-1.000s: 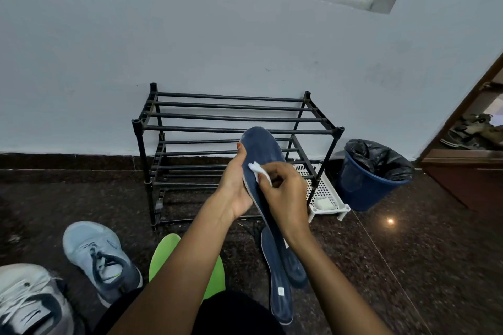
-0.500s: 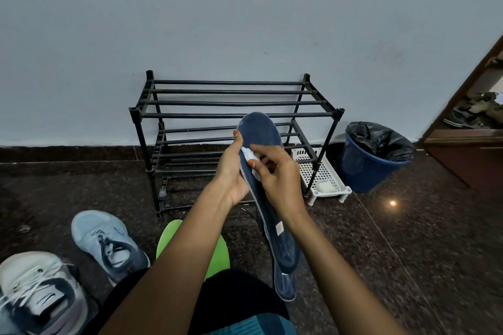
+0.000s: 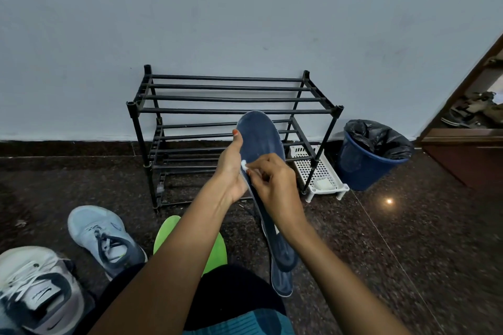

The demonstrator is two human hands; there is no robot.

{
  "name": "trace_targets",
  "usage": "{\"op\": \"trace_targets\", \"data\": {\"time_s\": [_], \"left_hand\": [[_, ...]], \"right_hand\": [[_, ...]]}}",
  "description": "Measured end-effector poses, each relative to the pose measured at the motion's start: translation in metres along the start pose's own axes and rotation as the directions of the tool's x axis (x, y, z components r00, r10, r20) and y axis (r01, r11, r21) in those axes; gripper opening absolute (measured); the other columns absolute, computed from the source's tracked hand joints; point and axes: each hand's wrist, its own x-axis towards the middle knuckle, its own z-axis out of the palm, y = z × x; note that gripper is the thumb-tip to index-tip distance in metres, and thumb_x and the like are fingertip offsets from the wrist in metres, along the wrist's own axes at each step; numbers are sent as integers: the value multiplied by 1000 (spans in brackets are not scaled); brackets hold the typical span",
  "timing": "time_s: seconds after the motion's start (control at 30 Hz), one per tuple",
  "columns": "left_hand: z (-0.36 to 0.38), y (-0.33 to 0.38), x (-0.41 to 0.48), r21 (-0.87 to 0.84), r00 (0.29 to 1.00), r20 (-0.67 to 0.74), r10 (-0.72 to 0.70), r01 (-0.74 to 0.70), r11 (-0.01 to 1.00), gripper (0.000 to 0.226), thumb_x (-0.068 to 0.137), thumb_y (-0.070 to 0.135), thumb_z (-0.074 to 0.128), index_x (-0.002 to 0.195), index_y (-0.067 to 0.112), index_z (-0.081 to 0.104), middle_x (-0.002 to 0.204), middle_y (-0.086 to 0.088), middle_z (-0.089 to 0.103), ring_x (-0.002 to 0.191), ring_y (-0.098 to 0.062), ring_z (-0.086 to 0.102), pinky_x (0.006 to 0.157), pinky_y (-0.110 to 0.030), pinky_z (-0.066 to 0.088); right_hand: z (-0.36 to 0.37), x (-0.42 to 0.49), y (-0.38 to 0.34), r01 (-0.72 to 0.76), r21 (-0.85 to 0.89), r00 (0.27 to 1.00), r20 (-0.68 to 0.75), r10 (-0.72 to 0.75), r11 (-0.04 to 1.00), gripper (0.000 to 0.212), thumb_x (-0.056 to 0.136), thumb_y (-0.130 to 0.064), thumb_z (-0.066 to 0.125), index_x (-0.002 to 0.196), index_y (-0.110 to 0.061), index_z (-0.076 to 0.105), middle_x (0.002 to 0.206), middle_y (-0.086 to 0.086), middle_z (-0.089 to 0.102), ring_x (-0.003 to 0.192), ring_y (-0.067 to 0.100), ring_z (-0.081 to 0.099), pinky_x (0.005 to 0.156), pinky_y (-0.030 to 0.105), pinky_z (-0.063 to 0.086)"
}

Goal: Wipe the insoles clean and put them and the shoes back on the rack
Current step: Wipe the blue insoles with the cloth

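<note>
Left hand (image 3: 231, 168) is gripping the navy insole (image 3: 261, 139) along its edge, thumb lying up the rim. The insole is being held upright in mid-view, in front of the rack (image 3: 226, 111) at 12 o'clock, its rounded toe uppermost. Its face is matte and fabric-like, with a pale edge.

Right hand (image 3: 275, 185) is pinching a small white wipe (image 3: 244, 164) with curled fingers, pressing it against the insole's left edge.

A second navy insole (image 3: 281, 284) is lying flat on the dark, speckled, polished floor (image 3: 408, 253) at 5 o'clock. A smooth green insole (image 3: 166, 228) is lying at 6 o'clock, partly covered by the forearm. A light blue mesh shoe (image 3: 100, 234) and a white-and-grey laced shoe (image 3: 35, 288) are sitting at 8 o'clock. The rack is made of black round bars.

Against one second ago, the wipe is sitting closer to the insole's left rim and showing less between the fingers. The grip on the insole is unchanged.
</note>
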Motion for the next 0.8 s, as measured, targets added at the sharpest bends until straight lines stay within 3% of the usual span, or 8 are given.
{"op": "trace_targets", "data": {"time_s": [0.1,0.2,0.37,0.47,0.6,0.7,0.8], "left_hand": [[2,-3,-1,-10,999,35,-35,36,999,56,94,54,37,104,3,60,88,-16,70,76,-24,68,55,-27,56],[-1,-1,0,-51,999,30,-21,23,998,56,95,53,36,104,3,60,91,-15,69,80,-23,67,61,-30,54],[-2,3,1,-22,998,-41,52,-53,998,47,94,51,40,97,8,59,89,-11,66,74,-23,65,57,-29,56],[0,0,1,-41,1000,0,29,-29,999,50,94,52,39,100,7,60,92,-13,68,79,-24,66,68,-33,55],[-1,0,1,-78,998,61,16,-11,997,54,95,53,34,99,6,61,86,-13,71,78,-23,68,67,-32,54],[-1,1,2,-89,999,6,43,-43,995,53,95,52,36,101,5,60,92,-13,68,81,-24,65,69,-31,54],[-1,4,4,-25,994,-72,77,-79,997,50,94,51,39,112,8,55,99,-11,65,82,-23,64,69,-33,54]], "right_hand": [[-1,15,1,-16,-35,999,-36,14,999,14,82,4,58,90,0,69,89,11,60,83,26,57,74,34,48],[4,19,0,14,-61,1000,-4,-14,998,14,83,3,57,92,2,68,88,12,59,83,27,57,75,37,49],[3,0,-3,33,3,997,68,-33,999,12,81,1,62,91,3,69,87,14,62,81,23,60,73,15,40],[1,9,0,2,-14,1000,29,-2,1000,10,81,3,62,88,2,69,86,14,62,79,20,58,72,14,38],[4,23,1,-30,-46,998,-62,27,998,10,82,4,59,86,2,68,85,13,60,76,14,52,65,10,33],[10,17,0,-16,-35,999,-44,14,999,10,82,4,59,85,1,68,84,11,59,76,17,55,68,14,38],[8,5,-3,-2,37,1000,21,1,999,10,80,4,62,86,0,69,82,5,58,70,1,51,67,8,38]]}}
